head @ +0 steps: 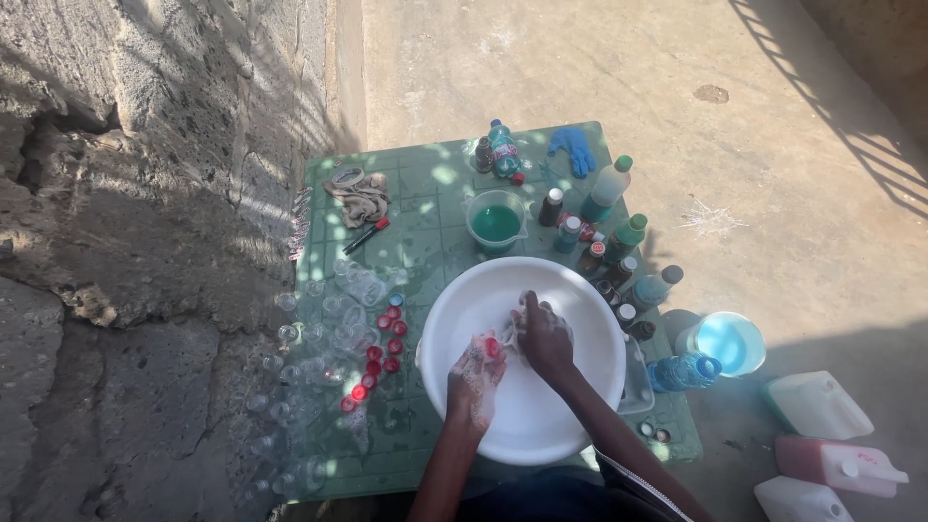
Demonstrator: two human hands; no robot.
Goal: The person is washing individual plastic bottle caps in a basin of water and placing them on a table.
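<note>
Both my hands are inside a large white basin (pixel 454 319) on a green plastic table (pixel 425 208). My left hand (pixel 476 375) is covered in soap suds and pinches a small red cap (pixel 492 346). My right hand (pixel 544 336) grips a small clear bottle or wet white item; which one I cannot tell. The two hands meet near the basin's middle.
Several red caps (pixel 383 350) and clear small bottles (pixel 338 319) lie left of the basin. A jug of green liquid (pixel 496 221), several bottles (pixel 609 188), a blue glove (pixel 573 148) and a rag (pixel 360 200) stand behind. Jerrycans (pixel 820 406) and a blue-lined bucket (pixel 730 342) sit on the ground, right. A stone wall (pixel 126 242) runs along the left.
</note>
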